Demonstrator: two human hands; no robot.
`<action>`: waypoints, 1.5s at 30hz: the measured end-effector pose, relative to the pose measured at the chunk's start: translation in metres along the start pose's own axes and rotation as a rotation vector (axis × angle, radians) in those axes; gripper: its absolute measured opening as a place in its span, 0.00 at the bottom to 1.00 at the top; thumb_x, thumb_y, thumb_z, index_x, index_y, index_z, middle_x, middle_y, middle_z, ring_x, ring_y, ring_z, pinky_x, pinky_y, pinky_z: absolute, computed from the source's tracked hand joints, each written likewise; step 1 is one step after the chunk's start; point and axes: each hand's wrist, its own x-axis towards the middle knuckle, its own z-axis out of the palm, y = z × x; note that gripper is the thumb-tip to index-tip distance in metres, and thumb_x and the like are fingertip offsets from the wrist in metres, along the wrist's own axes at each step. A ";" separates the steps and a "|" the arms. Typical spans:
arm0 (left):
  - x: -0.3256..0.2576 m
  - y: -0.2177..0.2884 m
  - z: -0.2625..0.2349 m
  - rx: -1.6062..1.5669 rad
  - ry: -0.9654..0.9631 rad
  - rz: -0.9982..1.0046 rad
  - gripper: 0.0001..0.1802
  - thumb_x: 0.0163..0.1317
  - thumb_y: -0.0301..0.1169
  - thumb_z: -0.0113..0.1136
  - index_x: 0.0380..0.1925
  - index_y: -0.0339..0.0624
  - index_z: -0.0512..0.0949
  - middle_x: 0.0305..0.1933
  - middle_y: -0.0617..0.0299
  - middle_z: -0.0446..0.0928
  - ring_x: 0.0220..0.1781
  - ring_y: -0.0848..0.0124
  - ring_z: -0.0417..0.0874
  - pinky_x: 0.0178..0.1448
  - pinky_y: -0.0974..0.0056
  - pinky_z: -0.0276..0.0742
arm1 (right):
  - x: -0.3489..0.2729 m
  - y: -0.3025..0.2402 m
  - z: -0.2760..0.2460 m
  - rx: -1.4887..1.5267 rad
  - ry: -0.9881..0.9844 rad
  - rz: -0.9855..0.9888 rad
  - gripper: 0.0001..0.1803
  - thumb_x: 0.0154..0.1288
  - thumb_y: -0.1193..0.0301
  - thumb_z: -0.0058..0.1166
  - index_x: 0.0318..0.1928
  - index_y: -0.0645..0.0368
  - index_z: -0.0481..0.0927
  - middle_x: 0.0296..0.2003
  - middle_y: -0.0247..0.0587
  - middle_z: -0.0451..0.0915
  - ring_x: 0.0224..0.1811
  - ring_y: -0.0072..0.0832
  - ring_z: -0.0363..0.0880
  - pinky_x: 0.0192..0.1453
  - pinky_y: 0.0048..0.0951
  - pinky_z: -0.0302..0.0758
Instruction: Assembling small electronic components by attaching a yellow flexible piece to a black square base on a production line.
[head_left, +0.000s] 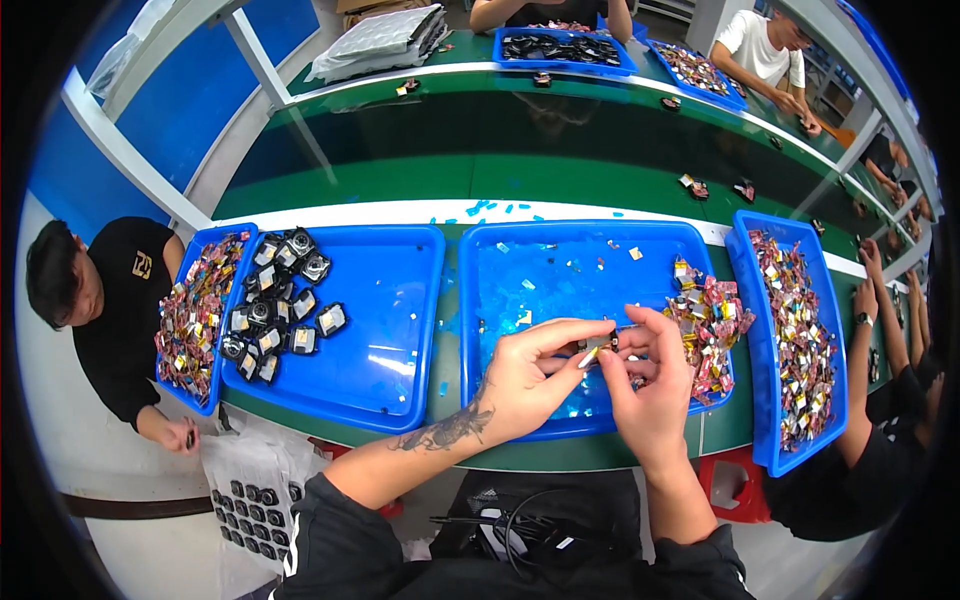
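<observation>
Over the middle blue tray (580, 232), my left hand (535, 375) and my right hand (650, 390) come together with closed fingers. Between their fingertips is a small black electronic part (597, 343), partly hidden by thumbs and fingers. A light-coloured bit shows at the left thumb. To the right of my right hand, a heap of small red circuit boards (708, 325) with yellow and white pieces fills the right end of this tray. Bits of blue film (528, 285) lie scattered on its bottom. The left tray (390, 236) holds several black camera-like units (285, 305).
Narrow blue trays full of circuit boards stand at the far left (236, 232) and right (773, 455). Beyond runs a green conveyor belt (400, 165) with a few loose parts. Co-workers sit at left, right and across. Black round parts (250, 515) rest in packing at lower left.
</observation>
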 end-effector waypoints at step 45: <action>0.040 0.028 -0.007 -0.313 0.201 -0.188 0.10 0.70 0.33 0.54 0.43 0.38 0.78 0.43 0.52 0.83 0.34 0.71 0.84 0.35 0.71 0.82 | 0.064 0.026 -0.124 -0.964 -0.184 -0.199 0.09 0.51 0.74 0.65 0.36 0.56 0.85 0.33 0.44 0.78 0.42 0.43 0.78 0.48 0.39 0.75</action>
